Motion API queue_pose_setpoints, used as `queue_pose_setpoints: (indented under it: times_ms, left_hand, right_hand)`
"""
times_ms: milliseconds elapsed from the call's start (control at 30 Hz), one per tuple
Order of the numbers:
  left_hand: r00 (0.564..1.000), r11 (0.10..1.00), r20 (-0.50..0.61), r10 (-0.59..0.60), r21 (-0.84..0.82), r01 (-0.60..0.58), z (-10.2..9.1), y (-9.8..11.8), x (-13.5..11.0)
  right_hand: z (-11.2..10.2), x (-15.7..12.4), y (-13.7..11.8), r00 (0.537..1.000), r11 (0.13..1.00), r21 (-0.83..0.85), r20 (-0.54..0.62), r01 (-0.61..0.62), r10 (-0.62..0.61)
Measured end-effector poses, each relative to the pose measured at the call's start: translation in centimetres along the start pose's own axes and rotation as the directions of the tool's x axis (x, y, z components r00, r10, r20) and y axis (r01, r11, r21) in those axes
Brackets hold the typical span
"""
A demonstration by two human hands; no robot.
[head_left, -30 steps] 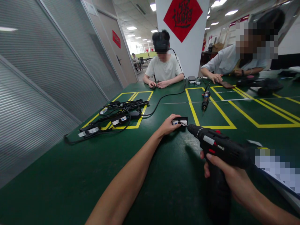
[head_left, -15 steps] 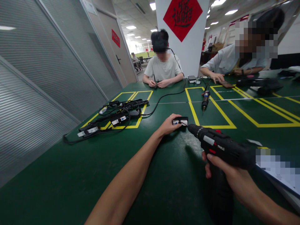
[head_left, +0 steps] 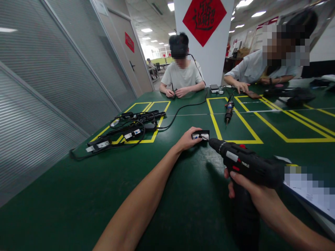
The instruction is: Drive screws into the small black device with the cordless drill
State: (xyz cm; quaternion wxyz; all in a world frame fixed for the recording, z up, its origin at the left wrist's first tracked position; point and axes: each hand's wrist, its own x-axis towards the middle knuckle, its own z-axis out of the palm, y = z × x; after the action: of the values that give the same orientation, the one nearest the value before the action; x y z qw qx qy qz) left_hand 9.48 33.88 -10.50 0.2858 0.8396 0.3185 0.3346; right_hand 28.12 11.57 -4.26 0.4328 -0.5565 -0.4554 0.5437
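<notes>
My left hand (head_left: 190, 138) grips the left end of a small black box (head_left: 205, 132) on the green table, with its white labelled side facing me. From the right, my right hand (head_left: 247, 183) is wrapped round the handle of a black cordless drill (head_left: 246, 160) with red buttons. The drill's thin bit points left at the box's face, near my left fingertips. Whether the tip touches the box is too small to tell.
Black cables with adapters (head_left: 131, 134) lie in a heap at left. Ahead to the right rests a pen-shaped electric screwdriver (head_left: 228, 112). Papers (head_left: 311, 191) lie at the right edge. Two people sit across the table; one wears a headset (head_left: 178, 46). Yellow tape (head_left: 243, 142) marks the table.
The drill has shifted very slightly left. My left hand and the black box stay almost where they were.
</notes>
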Motion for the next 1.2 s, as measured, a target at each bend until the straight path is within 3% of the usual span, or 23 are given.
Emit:
queue_pose_setpoints:
  times_ms: [667,1000,1200]
  left_hand:
    - [1.000,1.000,-0.007,0.011,-0.003,-0.011,0.1,-0.3,0.1]
    - [1.000,1.000,-0.016,0.011,0.011,-0.011,0.2,-0.4,0.1]
    - [1.000,1.000,-0.010,0.001,0.018,-0.001,0.2,-0.3,0.1]
  right_hand:
    - [0.1,-0.2,-0.3,1.000,0.995,-0.096,-0.018,0.013,-0.014]
    - [0.0,0.0,-0.8,1.000,0.966,-0.257,-0.029,0.003,-0.011]
    - [0.1,0.0,-1.1,1.000,0.970,-0.244,-0.006,0.018,-0.020]
